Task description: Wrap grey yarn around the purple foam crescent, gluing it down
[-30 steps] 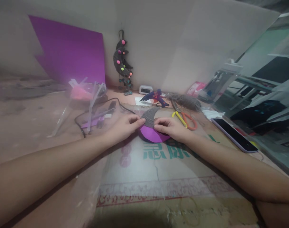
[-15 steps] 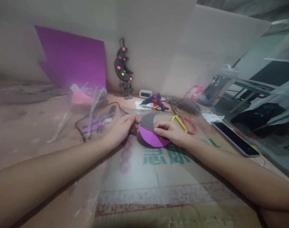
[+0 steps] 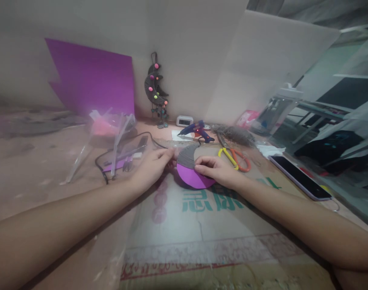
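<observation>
A purple crescent cut-out [image 3: 192, 177] lies on flattened cardboard [image 3: 208, 225], its upper part wound with grey yarn [image 3: 187, 156]. My left hand [image 3: 152, 166] is at its left edge, fingers closed together and pinching at the yarn-wrapped tip. My right hand [image 3: 218, 170] rests on the crescent's right side, fingers curled and pressing it down near the line where grey meets purple.
Behind lie yellow-and-orange scissors [image 3: 234, 156], a blue glue gun [image 3: 196, 130] with its black cord [image 3: 123, 150], a grey yarn bundle [image 3: 236, 134] and a small white clock [image 3: 184, 120]. A phone [image 3: 300, 176] lies at right. A finished decorated moon [image 3: 155, 88] and purple sheet [image 3: 92, 76] lean on the wall.
The crescent sits slightly more turned, and my left fingers have drawn back from the grey top to its left tip. My right hand stays pressed on it. The view has tilted down a little.
</observation>
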{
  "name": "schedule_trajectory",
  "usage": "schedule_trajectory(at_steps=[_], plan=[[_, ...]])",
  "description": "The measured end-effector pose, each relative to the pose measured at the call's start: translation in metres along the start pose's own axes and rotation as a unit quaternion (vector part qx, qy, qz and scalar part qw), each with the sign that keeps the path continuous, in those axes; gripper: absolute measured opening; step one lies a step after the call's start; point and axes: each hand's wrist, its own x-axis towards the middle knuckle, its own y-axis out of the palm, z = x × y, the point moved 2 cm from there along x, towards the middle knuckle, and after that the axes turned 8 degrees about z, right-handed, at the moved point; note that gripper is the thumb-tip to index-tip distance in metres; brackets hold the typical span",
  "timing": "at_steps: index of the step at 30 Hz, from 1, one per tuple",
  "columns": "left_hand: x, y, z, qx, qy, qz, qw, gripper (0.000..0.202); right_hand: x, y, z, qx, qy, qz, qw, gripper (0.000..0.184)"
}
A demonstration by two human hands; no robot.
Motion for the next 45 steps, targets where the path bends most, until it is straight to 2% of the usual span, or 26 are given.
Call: schedule_trajectory(at_steps=[4, 8, 12, 16, 20, 24, 26, 30, 34, 37, 40, 42, 45], plan=[[-0.001, 0.002, 0.000, -0.022, 0.008, 0.025, 0.999, 0.047, 0.000, 0.000, 0.000, -0.016, -0.004, 0.000, 1.000, 0.036], [-0.004, 0.005, -0.005, 0.032, 0.009, 0.069, 0.997, 0.042, -0.001, 0.000, 0.002, -0.029, -0.010, 0.005, 1.000, 0.036], [-0.004, 0.003, -0.005, 0.088, 0.004, 0.056, 0.995, 0.038, -0.002, -0.001, 0.005, -0.048, -0.016, 0.000, 0.999, 0.041], [-0.003, 0.002, -0.003, 0.084, 0.006, 0.057, 0.995, 0.037, -0.003, -0.002, 0.007, -0.043, -0.029, -0.005, 0.999, 0.045], [-0.003, 0.002, -0.004, 0.074, 0.007, 0.044, 0.996, 0.035, -0.002, -0.002, 0.005, -0.039, -0.028, -0.005, 0.999, 0.039], [-0.003, 0.000, -0.003, 0.068, 0.004, 0.009, 0.998, 0.036, -0.003, -0.002, 0.003, -0.069, -0.056, -0.023, 0.996, 0.031], [-0.003, -0.001, -0.002, 0.069, 0.005, -0.008, 0.998, 0.036, -0.006, -0.001, 0.005, -0.129, -0.084, -0.046, 0.987, 0.026], [-0.004, -0.003, -0.003, 0.087, 0.009, -0.029, 0.996, 0.036, -0.013, 0.003, 0.013, -0.275, -0.145, -0.092, 0.946, 0.021], [-0.005, -0.003, -0.004, 0.088, 0.001, -0.032, 0.996, 0.037, -0.014, -0.005, 0.017, -0.312, -0.127, -0.154, 0.929, 0.019], [-0.005, -0.003, -0.003, 0.087, -0.001, -0.028, 0.996, 0.036, -0.012, -0.020, 0.018, -0.294, -0.087, -0.194, 0.932, 0.019], [-0.005, -0.002, -0.003, 0.087, -0.006, -0.020, 0.996, 0.037, -0.010, -0.037, 0.020, -0.238, -0.047, -0.197, 0.950, 0.022], [-0.004, -0.002, -0.004, 0.084, -0.004, -0.009, 0.996, 0.037, -0.011, -0.047, 0.024, -0.170, -0.036, -0.173, 0.969, 0.024], [-0.004, -0.001, -0.004, 0.074, 0.000, 0.008, 0.997, 0.034, -0.020, -0.054, 0.037, -0.072, -0.044, -0.096, 0.992, 0.024]])
